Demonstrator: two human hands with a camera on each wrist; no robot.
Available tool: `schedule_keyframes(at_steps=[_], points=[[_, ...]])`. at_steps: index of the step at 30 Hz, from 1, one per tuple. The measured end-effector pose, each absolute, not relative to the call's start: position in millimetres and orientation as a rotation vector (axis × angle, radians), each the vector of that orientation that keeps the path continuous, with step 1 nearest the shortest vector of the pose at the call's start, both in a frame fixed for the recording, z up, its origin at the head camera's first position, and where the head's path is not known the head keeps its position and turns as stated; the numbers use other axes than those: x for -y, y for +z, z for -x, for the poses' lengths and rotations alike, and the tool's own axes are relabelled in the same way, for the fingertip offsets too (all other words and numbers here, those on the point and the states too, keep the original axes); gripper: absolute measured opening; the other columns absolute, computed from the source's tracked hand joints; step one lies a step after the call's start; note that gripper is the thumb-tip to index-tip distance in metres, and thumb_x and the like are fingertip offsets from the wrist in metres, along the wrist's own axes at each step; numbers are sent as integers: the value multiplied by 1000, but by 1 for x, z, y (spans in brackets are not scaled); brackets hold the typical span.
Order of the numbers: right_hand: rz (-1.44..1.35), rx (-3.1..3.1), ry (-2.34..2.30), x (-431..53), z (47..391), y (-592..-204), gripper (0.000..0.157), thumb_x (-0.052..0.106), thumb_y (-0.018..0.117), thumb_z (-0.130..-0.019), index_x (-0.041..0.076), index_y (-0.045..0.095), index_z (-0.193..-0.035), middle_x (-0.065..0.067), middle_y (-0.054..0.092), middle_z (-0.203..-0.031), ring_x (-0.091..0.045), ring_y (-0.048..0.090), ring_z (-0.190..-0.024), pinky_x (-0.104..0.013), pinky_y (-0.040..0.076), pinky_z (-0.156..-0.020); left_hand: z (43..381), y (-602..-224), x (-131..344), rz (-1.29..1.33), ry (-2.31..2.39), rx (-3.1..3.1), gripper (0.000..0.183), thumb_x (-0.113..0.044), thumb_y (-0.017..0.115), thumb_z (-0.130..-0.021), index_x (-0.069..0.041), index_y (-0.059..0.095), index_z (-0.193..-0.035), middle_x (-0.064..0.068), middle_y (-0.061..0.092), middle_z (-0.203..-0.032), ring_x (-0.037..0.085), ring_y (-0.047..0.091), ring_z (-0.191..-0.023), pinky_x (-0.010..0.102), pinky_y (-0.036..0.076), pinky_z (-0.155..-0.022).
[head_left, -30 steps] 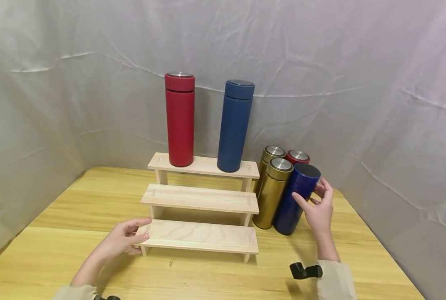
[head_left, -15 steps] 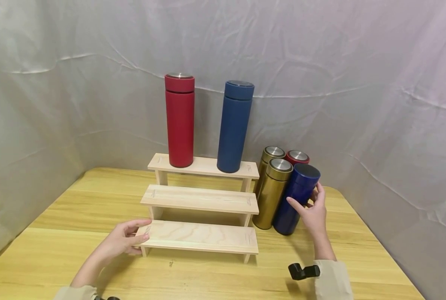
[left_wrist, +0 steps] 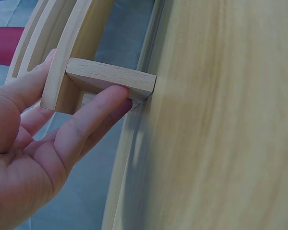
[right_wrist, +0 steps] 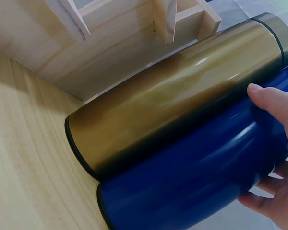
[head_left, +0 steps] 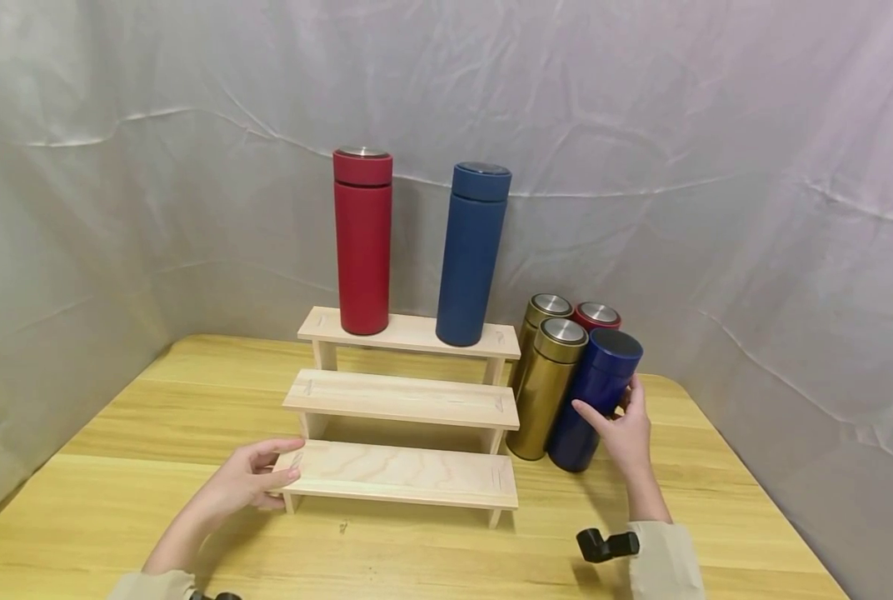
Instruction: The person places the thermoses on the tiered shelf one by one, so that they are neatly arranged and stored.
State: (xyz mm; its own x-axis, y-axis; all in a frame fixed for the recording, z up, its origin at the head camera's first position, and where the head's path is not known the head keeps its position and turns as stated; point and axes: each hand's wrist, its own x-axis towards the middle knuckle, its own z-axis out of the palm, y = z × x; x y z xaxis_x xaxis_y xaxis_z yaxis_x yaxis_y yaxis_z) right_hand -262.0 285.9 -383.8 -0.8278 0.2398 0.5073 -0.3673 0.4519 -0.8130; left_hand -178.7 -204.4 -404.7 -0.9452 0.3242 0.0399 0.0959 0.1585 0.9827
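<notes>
Lower left in the head view, the left hand [head_left: 246,479] is pinching the wooden stand [head_left: 405,472]; right of centre, the right hand [head_left: 628,435] is gripping the dark blue bottle [head_left: 604,379], which is standing beside a gold bottle [head_left: 546,400].

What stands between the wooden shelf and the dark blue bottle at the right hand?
The front gold bottle stands between the shelf and the dark blue bottle; the head and right wrist views show this.
</notes>
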Motion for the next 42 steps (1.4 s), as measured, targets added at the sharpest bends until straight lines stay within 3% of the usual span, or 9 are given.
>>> schedule_keyframes(at_steps=[3,16,21,26,30,33,40,42], points=[[-82,2140,1409,-279,253,-374,81,24,74,-73,6,27,-136,-24,47,-114,-31,45,-100,-40,42,-77,179,-405,205,-412,1890,-2245,57,-11,61,-85,14,32,-128,31,42,-115,24,52,-89,44,53,-70],[77,2108,1280,-275,248,-368,74,19,79,-68,1,41,-128,-22,57,-105,-25,51,-91,-20,43,-67,179,-407,206,-419,1893,-2229,57,-11,60,-86,15,31,-128,20,50,-103,22,54,-86,45,52,-70],[26,2042,1226,-315,291,-415,79,30,83,-60,13,45,-127,-15,59,-102,-22,55,-86,-22,45,-63,179,-407,206,-415,1898,-2219,58,-12,61,-85,15,31,-128,17,52,-97,22,55,-84,45,53,-69],[23,2035,1118,-349,325,-450,80,38,84,-57,26,45,-126,-6,60,-100,-15,55,-84,-17,45,-61,180,-406,205,-423,1902,-2211,59,-11,61,-85,15,31,-128,16,52,-95,21,56,-83,44,53,-69],[-16,2037,1235,-324,288,-408,78,34,83,-59,12,47,-124,-14,59,-99,-23,54,-85,-25,45,-65,181,-406,205,-426,1905,-2210,58,-11,61,-85,15,31,-128,17,52,-96,22,55,-83,44,53,-69],[-21,2025,1308,-302,256,-375,72,27,83,-60,4,48,-119,-15,59,-94,-21,53,-81,-23,44,-63,181,-406,205,-430,1902,-2214,58,-11,61,-85,14,31,-128,18,50,-97,22,54,-82,44,53,-69],[120,2124,1226,-280,226,-339,70,26,80,-66,1,44,-120,-18,57,-97,-13,49,-80,-17,40,-62,181,-408,207,-426,1904,-2212,57,-11,60,-86,14,31,-129,19,51,-100,22,55,-83,43,53,-69],[116,2108,1190,-306,253,-369,72,30,82,-63,11,45,-122,-12,58,-98,-11,49,-80,-18,42,-62,181,-409,207,-422,1907,-2208,58,-11,60,-86,14,31,-129,18,52,-99,22,55,-84,44,53,-69]])
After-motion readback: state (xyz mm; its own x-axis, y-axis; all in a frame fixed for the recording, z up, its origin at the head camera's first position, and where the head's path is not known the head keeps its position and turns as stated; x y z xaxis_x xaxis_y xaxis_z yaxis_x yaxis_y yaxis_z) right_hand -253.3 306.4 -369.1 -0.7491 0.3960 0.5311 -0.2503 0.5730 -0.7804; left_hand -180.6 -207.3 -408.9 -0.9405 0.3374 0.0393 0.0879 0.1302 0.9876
